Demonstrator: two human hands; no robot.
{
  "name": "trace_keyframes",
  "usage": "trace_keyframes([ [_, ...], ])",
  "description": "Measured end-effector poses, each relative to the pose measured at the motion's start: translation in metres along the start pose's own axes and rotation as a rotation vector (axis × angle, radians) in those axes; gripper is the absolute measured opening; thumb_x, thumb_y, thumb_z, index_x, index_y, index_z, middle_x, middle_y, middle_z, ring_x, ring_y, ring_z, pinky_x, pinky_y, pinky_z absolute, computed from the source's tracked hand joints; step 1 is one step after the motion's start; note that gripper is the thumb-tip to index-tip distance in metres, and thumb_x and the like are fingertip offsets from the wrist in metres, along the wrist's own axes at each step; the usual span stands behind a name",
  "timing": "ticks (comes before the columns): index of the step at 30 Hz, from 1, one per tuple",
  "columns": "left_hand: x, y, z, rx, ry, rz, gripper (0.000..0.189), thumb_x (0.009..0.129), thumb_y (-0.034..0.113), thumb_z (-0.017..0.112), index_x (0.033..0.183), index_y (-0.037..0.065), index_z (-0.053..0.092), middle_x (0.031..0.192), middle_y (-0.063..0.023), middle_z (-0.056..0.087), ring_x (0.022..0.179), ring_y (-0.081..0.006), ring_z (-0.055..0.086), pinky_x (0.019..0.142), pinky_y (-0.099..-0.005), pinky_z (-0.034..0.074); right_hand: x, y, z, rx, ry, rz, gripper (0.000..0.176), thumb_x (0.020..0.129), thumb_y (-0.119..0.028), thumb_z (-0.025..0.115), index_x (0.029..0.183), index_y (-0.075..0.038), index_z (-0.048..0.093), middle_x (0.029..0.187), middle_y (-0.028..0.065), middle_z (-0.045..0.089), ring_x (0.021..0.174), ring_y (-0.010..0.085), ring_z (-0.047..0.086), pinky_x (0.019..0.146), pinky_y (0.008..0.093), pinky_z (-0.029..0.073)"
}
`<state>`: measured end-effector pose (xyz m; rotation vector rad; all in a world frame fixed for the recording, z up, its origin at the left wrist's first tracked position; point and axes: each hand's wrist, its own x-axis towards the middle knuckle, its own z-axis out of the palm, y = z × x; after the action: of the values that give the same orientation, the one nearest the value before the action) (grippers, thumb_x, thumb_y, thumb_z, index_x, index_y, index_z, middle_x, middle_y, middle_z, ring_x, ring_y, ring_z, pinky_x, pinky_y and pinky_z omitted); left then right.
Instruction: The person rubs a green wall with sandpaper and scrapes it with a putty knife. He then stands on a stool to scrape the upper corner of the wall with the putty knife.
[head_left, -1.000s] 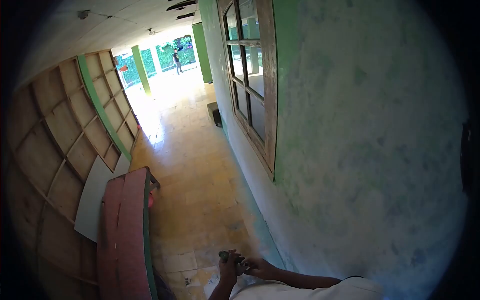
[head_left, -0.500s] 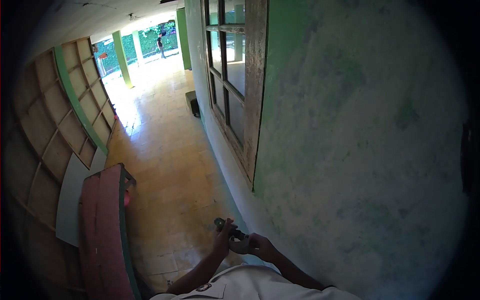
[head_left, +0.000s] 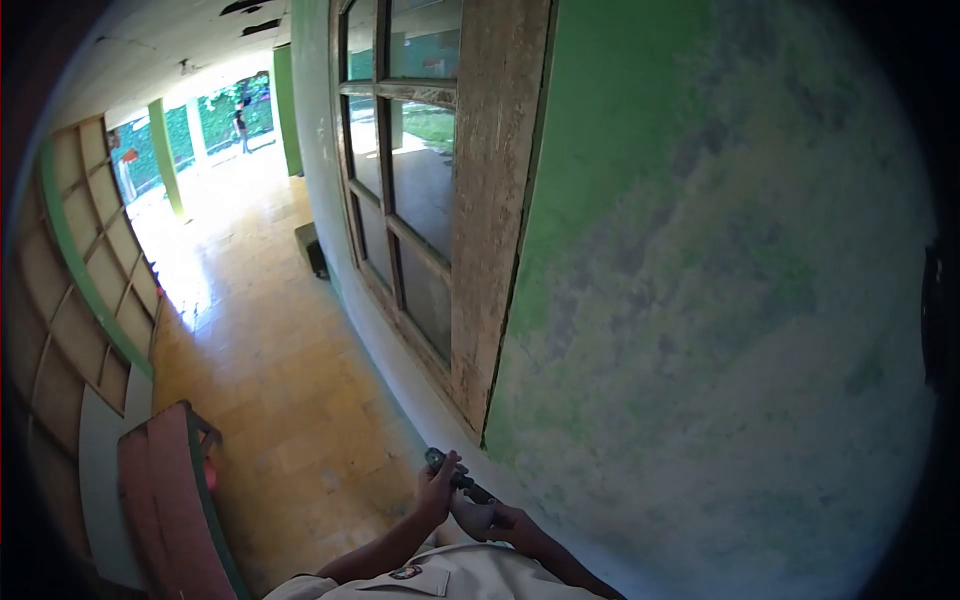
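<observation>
Fingers of the left hand were curled round the upper end of a small dark tool, pinching it with the thumb raised. The right hand lay against the lower end of the tool, but the view was too small to tell whether its fingers were closed or spread. The tool was held low in front of the chest, above the shirt, just beside the foot of the green wall and below the corner of the wooden window. In my judgement the work in hand was a two-handed adjustment of the tool, and it would be done best with both wrists kept close to the body, the left grip firm but not twisting, the right hand bearing the weight from beneath, and the tip kept off the wall. A slip would drop the tool onto the tiled floor. A red bench stood well apart on the left, and another person stood far off at the open end of the corridor. No brand or label could be made out on the tool. A badge on the shirt bore marks too small to read, and no other writing was found.
</observation>
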<state>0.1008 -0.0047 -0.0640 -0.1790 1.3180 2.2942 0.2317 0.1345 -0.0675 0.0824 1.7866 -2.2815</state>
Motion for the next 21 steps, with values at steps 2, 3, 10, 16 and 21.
trace_keyframes([
  [2, 0.015, 0.016, -0.002, 0.001, -0.024, -0.002, 0.032, 0.085, 0.031, 0.062, 0.091, 0.0, 0.057, 0.076, -0.0083, 0.059, 0.065, -0.0138, 0.057, 0.059, -0.0275, 0.048, 0.02, -0.006, 0.004, -0.147, -0.018, 0.028, 0.033, 0.076, -0.004, 0.066, 0.108, -0.002, 0.057, 0.099, 0.0022, 0.057, 0.092, 0.0107, 0.054, 0.083, 0.0272, 0.043],
  [3, 0.023, 0.023, -0.005, 0.001, -0.024, 0.002, 0.032, 0.085, 0.031, 0.062, 0.091, 0.0, 0.057, 0.076, -0.0083, 0.059, 0.065, -0.0137, 0.057, 0.058, -0.0275, 0.048, 0.028, -0.013, 0.008, -0.148, 0.005, 0.023, 0.033, 0.076, -0.004, 0.066, 0.108, -0.002, 0.057, 0.099, 0.0022, 0.057, 0.092, 0.0107, 0.054, 0.083, 0.0272, 0.043],
  [10, 0.064, 0.061, -0.014, 0.036, -0.107, 0.036, 0.029, 0.086, 0.029, 0.061, 0.089, 0.0, 0.056, 0.076, -0.0075, 0.059, 0.065, -0.0119, 0.056, 0.057, -0.0262, 0.048, 0.064, -0.028, 0.015, -0.079, 0.217, -0.152, 0.018, 0.08, 0.001, 0.062, 0.097, -0.002, 0.058, 0.096, 0.0053, 0.06, 0.09, 0.0128, 0.057, 0.083, 0.0277, 0.047],
  [16, 0.09, 0.067, -0.019, 0.072, -0.124, 0.11, 0.022, 0.088, 0.024, 0.058, 0.089, 0.002, 0.056, 0.077, -0.0053, 0.059, 0.064, -0.0105, 0.054, 0.06, -0.0251, 0.044, 0.08, -0.024, 0.035, 0.029, 0.513, -0.149, 0.011, 0.079, -0.001, 0.064, 0.085, -0.001, 0.055, 0.084, 0.0092, 0.062, 0.073, 0.0138, 0.06, 0.067, 0.0282, 0.051],
  [21, 0.09, 0.08, -0.02, 0.09, -0.202, 0.16, 0.018, 0.089, 0.021, 0.056, 0.088, 0.003, 0.056, 0.077, -0.0043, 0.059, 0.065, -0.0098, 0.053, 0.06, -0.0244, 0.043, 0.084, -0.021, 0.044, -0.016, 0.66, -0.147, 0.015, 0.081, -0.003, 0.064, 0.082, -0.002, 0.05, 0.075, 0.0097, 0.061, 0.063, 0.0131, 0.059, 0.054, 0.0279, 0.049],
])
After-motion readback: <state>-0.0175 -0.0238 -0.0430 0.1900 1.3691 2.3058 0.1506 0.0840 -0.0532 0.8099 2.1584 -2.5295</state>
